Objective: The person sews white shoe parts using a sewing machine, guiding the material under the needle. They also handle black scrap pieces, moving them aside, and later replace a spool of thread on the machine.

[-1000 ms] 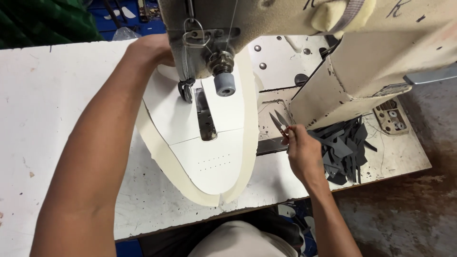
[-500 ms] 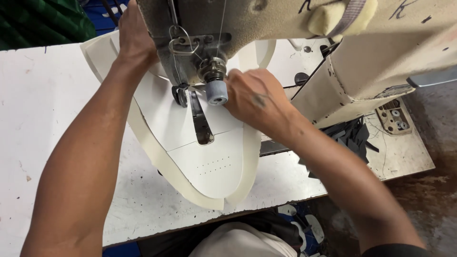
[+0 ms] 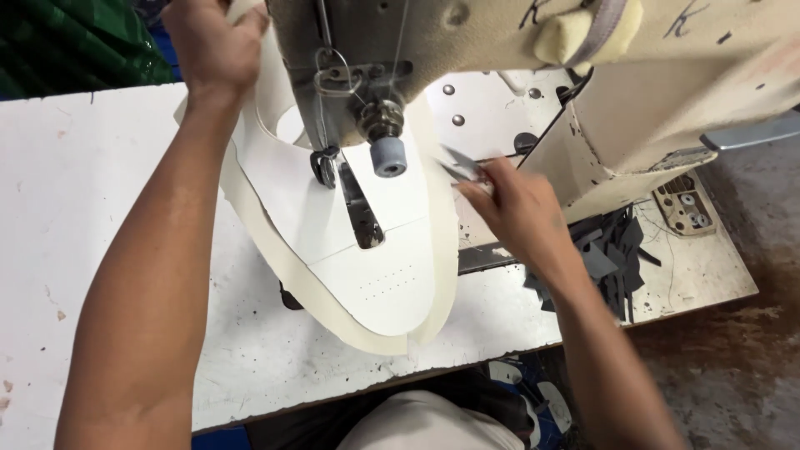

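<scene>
Withdrawn from the needle area: right hand (image 3: pixel 518 208), now at 3 o'clock of the presser foot (image 3: pixel 327 167), fingers pinched on small metal snips (image 3: pixel 460 164). Left hand (image 3: pixel 212 46) shifted to 11 o'clock, fingers clenched on the white shoe-upper piece (image 3: pixel 367 267), spread on the tabletop (image 3: pixel 75 183) beneath the sewing machine (image 3: pixel 500 50).

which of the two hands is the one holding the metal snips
The right hand, by the sewing machine's arm, holds the small metal thread snips, blades pointing toward the needle. The left hand instead grips the cream-edged white fabric piece at the far side.
</scene>
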